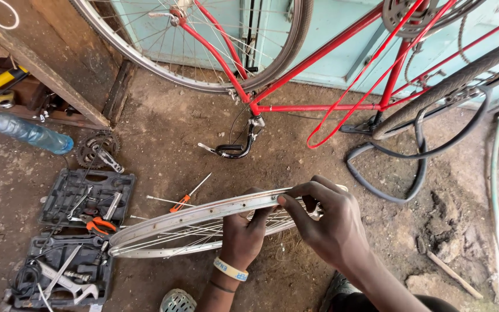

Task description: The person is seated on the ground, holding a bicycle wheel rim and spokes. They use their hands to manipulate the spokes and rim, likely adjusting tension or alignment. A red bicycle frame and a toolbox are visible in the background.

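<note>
Head view, wheel rim: I see a bare silver wheel rim [203, 215] with thin spokes, held nearly flat above the dirt floor [163, 133], just right of the tool case.
Head view, left hand: my left hand [244, 234] comes up from below, its fingers closed around the near edge of the rim; a pale wristband sits on that wrist.
Head view, right hand: my right hand [327, 222] reaches over from the right, thumb and fingertips pinched together on the rim's upper edge.
Head view, tools: an open black tool case [70, 231] lies at the left with a wrench and orange-handled pliers inside; a screwdriver [189, 195] with an orange handle lies on the ground just beyond the rim.
Head view, surroundings: a red bicycle frame [319, 58] stands behind, a black inner tube [411, 164] loops on the ground at right, and a blue plastic bottle [27, 133] lies at far left.
</note>
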